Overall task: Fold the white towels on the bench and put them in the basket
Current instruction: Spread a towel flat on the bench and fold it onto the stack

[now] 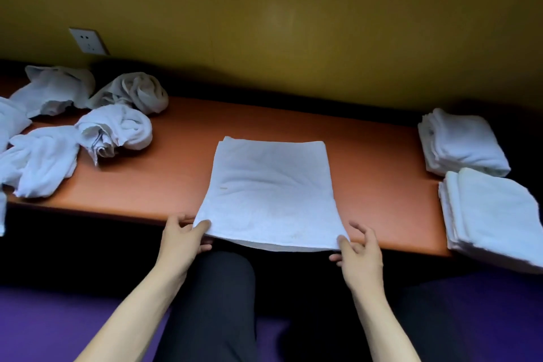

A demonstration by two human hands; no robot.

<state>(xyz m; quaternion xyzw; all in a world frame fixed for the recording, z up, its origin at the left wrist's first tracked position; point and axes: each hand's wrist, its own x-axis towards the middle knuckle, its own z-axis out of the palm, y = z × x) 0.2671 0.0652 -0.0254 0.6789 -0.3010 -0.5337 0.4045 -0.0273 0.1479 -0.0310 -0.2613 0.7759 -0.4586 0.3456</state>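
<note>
Across the view: worktop (182, 156), an orange slab running left to right under a yellow wall.
Left end: heap (73, 123) of crumpled white towels, not yet folded, well apart from the hands.
Right end: two stacks (473, 173) of folded towels, one behind the other; no basket is in view.
Middle: towel (270, 191), already folded into a flat rectangle, straight ahead of the person, its near edge hanging just over the worktop's front lip.
Long axis: runs away from the person toward the wall, so the short near edge is the one in reach.
Left hand (183, 239): thumb on top of the near left corner, fingers curled beneath, pinching it.
Right hand (357, 250): thumb and a finger pinch the near right corner, the other fingers spread loose.
Reach: both hands sit level at the same edge, one at each corner, neither nearer.
Likely next: I judge the near edge gets carried forward onto the far edge, halving the length.
</note>
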